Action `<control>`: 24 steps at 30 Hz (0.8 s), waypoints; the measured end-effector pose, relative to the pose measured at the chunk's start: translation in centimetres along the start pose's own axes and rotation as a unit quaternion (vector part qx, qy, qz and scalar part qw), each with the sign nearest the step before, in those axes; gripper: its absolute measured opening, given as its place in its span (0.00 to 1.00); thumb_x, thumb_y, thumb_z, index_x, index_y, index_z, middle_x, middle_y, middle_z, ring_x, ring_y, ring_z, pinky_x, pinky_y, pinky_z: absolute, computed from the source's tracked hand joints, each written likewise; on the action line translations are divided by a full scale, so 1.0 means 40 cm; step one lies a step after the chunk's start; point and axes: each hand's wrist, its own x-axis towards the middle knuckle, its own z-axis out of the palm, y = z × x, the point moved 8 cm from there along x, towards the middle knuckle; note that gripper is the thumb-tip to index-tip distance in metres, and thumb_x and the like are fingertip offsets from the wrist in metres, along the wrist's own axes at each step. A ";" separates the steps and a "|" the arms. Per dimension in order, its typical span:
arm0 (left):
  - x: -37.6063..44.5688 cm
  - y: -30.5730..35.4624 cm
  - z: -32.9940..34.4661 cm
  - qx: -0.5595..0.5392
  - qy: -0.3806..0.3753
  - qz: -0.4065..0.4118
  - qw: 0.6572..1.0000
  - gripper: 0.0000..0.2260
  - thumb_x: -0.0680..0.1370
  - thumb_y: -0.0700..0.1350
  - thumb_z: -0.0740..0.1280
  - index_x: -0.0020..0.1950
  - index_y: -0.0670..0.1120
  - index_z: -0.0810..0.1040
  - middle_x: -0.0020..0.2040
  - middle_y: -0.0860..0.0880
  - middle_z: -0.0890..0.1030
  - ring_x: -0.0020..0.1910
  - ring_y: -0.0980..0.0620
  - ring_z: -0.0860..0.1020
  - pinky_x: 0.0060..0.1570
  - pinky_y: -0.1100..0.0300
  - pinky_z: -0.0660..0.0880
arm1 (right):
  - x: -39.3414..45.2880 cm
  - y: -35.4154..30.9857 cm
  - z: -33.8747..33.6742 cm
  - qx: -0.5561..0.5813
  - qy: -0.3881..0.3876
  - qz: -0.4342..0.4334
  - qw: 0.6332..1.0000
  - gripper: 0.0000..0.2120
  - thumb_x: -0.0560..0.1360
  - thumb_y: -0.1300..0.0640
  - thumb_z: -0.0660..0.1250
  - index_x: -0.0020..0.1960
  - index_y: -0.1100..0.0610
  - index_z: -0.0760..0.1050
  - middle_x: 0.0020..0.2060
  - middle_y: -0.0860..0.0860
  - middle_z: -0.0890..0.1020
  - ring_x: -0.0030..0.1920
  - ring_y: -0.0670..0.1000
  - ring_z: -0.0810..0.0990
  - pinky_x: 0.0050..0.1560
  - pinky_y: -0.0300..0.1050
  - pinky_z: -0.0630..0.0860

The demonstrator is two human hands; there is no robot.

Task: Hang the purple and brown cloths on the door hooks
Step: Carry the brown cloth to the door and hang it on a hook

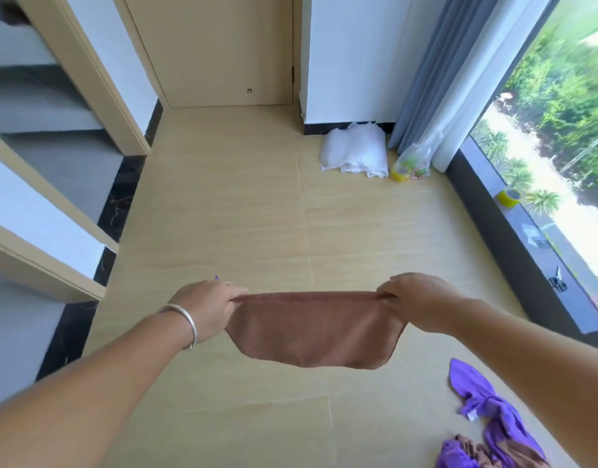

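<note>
A brown cloth [316, 329] hangs stretched between my two hands above the wooden floor. My left hand [206, 307], with a silver bangle on the wrist, pinches its left top corner. My right hand [415, 298] pinches its right top corner. A purple cloth [486, 410] lies crumpled on the floor at the lower right, beside a heap of purple and brown cloths [473, 452] at the bottom edge. A closed light-wood door [219, 49] stands straight ahead; no hooks show on the part in view.
A white bag bundle [355, 152] and a clear bag with yellow tape [410, 163] sit by the grey curtain [436, 79]. A window sill [527, 265] on the right holds a tape roll [508, 195] and scissors [557, 282]. Door frames line the left.
</note>
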 end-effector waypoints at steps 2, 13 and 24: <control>-0.051 0.039 -0.168 -0.018 0.020 0.011 1.000 0.13 0.81 0.52 0.53 0.54 0.59 0.77 0.48 0.57 0.80 0.48 0.51 0.77 0.48 0.55 0.75 | -0.073 -0.008 -0.168 0.002 0.028 0.004 1.000 0.14 0.80 0.49 0.54 0.59 0.42 0.76 0.54 0.46 0.79 0.56 0.51 0.76 0.55 0.48 0.73; -0.315 0.187 -0.879 0.042 0.135 -0.001 0.990 0.15 0.82 0.50 0.54 0.45 0.50 0.78 0.41 0.52 0.81 0.43 0.49 0.78 0.48 0.52 0.76 | -0.425 -0.073 -0.831 -0.058 0.205 0.022 0.977 0.13 0.81 0.50 0.51 0.49 0.42 0.74 0.41 0.45 0.76 0.49 0.52 0.77 0.45 0.47 0.74; -0.565 0.321 -1.308 0.038 0.308 -0.020 0.950 0.15 0.82 0.47 0.56 0.43 0.44 0.78 0.42 0.48 0.80 0.45 0.46 0.77 0.45 0.54 0.73 | -0.709 -0.116 -1.204 -0.062 0.327 0.000 0.943 0.16 0.82 0.54 0.50 0.59 0.50 0.75 0.47 0.48 0.76 0.49 0.51 0.74 0.47 0.45 0.70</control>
